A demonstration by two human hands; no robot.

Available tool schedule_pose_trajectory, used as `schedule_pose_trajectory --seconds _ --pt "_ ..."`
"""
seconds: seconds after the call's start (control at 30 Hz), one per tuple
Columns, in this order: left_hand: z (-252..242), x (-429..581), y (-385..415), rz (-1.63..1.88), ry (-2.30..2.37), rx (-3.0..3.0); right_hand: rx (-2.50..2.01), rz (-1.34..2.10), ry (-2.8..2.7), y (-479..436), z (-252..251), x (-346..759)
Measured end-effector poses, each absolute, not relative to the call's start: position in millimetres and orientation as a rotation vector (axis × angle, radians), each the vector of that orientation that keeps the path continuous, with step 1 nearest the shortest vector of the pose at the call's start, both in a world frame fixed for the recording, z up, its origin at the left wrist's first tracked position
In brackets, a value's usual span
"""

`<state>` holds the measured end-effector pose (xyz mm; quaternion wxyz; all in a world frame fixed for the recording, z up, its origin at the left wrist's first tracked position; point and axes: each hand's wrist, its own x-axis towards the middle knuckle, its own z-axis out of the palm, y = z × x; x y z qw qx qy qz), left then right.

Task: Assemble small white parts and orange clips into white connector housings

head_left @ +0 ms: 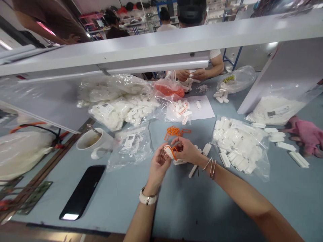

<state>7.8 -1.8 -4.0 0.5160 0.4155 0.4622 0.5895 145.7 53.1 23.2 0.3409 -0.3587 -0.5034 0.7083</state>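
White piece (169, 152) sits between the person's two hands, above the middle of the surface (181, 215), with an orange frame (175, 149) against its right side; whether the two are fitted together cannot be told. The left hand (160, 160) grips the white piece between thumb and fingers, and the right hand (186, 150) pinches the orange frame. More white strips (193, 170) lie beneath and beside the right hand. Just beyond the hands is a small heap of orange frames (173, 131). To the right, an open clear bag (238, 144) is full of white pieces. To the left are a flat clear bag (131, 144), a white mug (104, 141) with a spoon (93, 129) in it, and a black phone (82, 192). Across the surface, a co-worker's hands (199, 74) hold a small white item.
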Motion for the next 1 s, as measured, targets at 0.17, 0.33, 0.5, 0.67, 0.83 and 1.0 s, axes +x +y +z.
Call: schedule_pose_trajectory --seconds 0.17,0.33,0.5,0.67,0.83,1.0 --pt "-1.2 12.2 -2.0 1.438 1.118 0.975 -0.909 1.902 -1.306 54.4 27.1 148.0" --pt "-2.7 12.4 -0.9 1.481 1.202 0.92 -0.953 1.931 -1.219 55.2 21.5 146.6" --pt "-4.3 10.6 1.7 1.458 1.334 0.905 -1.042 1.779 -0.782 82.9 9.9 147.3" --pt "-2.6 13.8 1.3 1.411 1.355 0.916 -1.035 1.568 -0.668 147.8 22.0 152.6" --pt "-0.6 15.8 0.1 1.369 1.364 0.924 -1.252 1.272 -1.101 199.0 33.7 153.3" --pt "-2.9 15.3 0.3 1.352 1.353 0.941 -1.517 1.024 -1.233 225.1 19.9 172.7"
